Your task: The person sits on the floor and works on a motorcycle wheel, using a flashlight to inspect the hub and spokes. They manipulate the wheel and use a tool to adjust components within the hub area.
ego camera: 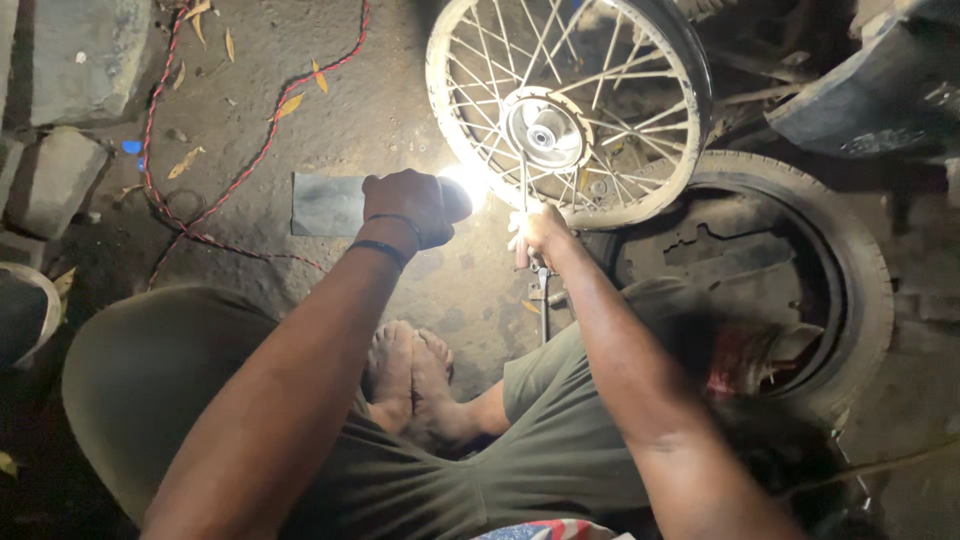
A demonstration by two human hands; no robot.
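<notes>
At centre frame my left hand (412, 207) is clenched around a lit torch (455, 192), its glare washing out the lamp head. Just right of it, my right hand (538, 232) is closed on a thin tool (540, 285) that hangs down below the spoked wheel (568, 105), which sits at upper centre, overlapping a loose tyre (860, 270) on the ground. I judge the wheel rigid and fairly heavy; the rim is the place to grasp it, as the spokes look thin.
</notes>
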